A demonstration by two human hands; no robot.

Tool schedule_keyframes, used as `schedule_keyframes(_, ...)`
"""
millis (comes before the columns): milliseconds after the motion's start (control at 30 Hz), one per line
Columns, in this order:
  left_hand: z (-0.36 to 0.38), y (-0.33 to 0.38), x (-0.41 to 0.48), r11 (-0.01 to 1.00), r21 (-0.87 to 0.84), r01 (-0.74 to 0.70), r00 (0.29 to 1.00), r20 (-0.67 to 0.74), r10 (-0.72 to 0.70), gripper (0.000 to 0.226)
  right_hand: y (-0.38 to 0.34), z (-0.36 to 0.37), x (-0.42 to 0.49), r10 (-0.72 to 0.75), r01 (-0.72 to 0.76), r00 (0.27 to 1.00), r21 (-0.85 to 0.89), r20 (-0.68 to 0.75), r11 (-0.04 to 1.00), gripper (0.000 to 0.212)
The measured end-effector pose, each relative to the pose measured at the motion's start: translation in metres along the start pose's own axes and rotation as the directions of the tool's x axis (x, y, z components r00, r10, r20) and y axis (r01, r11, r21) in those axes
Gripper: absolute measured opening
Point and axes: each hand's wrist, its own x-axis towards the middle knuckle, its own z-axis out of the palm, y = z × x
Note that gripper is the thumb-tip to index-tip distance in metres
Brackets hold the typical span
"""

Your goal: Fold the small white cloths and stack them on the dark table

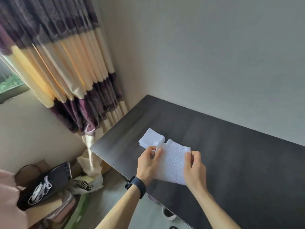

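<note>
2 hands share 1 white cloth (171, 162): our left hand (147, 164) and right hand (195, 167) each pinch a side edge with curled fingers (158, 153), so it stretches flat over the counter (231, 154) for folding, we judge. Just behind lies the folded stack (151, 138), near enough to receive it.

The desk (231, 154) is near-black, with faint lighter streaks of grain. The cloth (173, 162) between the hands is plain white with a nubbly terry surface, and the stack of folded cloths (151, 138) behind it is the same white. The curtain (66, 63) runs in broad bands: dark purple with a mottled figure, plain cream-yellow, then purple again. The wall (214, 47) is pale grey-white. A black watch band (137, 185) circles the left wrist. Lower left, a black bag (54, 177) bears a white print, a white plastic bag (97, 182) has black lettering, and pink fabric (8, 195) fills the edge.
</note>
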Motion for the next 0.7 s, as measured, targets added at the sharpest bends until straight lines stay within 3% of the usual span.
schedule_keyframes(133,0.025,-0.015,0.077,0.994,-0.024,0.105,0.993,0.051,-0.104,0.027,0.023,0.035,0.066,0.102,-0.102,0.995,-0.008,-0.019,0.995,0.024)
schedule_keyframes(367,0.069,-0.056,0.177,0.968,0.13,0.214,0.945,0.221,-0.239,0.028,0.076,0.079,0.134,0.322,-0.331,0.942,-0.101,-0.093,0.938,0.025)
schedule_keyframes(533,0.101,-0.091,0.229,0.942,0.308,0.131,0.899,0.363,-0.244,0.023,0.115,0.106,0.161,0.425,-0.456,0.885,-0.177,-0.189,0.872,0.027)
schedule_keyframes(700,0.107,-0.113,0.258,0.924,0.381,0.025,0.876,0.438,-0.204,0.027,0.137,0.134,0.172,0.455,-0.506,0.861,-0.287,-0.229,0.813,0.026)
